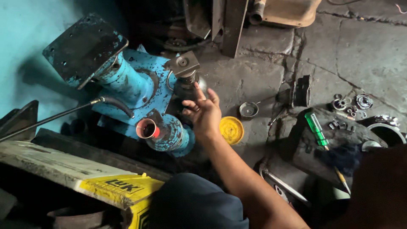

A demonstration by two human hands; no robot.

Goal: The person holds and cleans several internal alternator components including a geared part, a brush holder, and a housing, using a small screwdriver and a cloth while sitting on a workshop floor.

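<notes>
**Seating a hand on the dark cylinder**

Cracked, oil-stained concrete floor [254, 76], dim at the far edge of the view. Right hand [204, 113] laid against the dark cylinder [185, 91], grip released: two fingers stretched upward along its side, the others loosely curled, nothing clenched or enclosed. Left hand out of view.

Dark cylinder upright on the floor, right up against the blue machine body [127, 80], capped by a square metal head [183, 63] tilted slightly above the fingertips. Probably greasy, so better to wrap the palm fully round the barrel before any turn or lift, rather than pushing with fingertips alone. Worth keeping the knuckles away from the square head's corners and from the blue plate edge just beside it.

Outward from there: a short blue tube with a red-rimmed mouth [148, 129] just left of the wrist, a black hose [116, 104] curving above it. Round yellow lid [231, 129] near the wrist on the right, small metal cup [248, 110] a little beyond. Well apart toward the right edge, a green-handled screwdriver [316, 128] on a dark slab and a scatter of small round metal parts [352, 106]; best to keep the forearm's sweep short of the lid and cup.
</notes>
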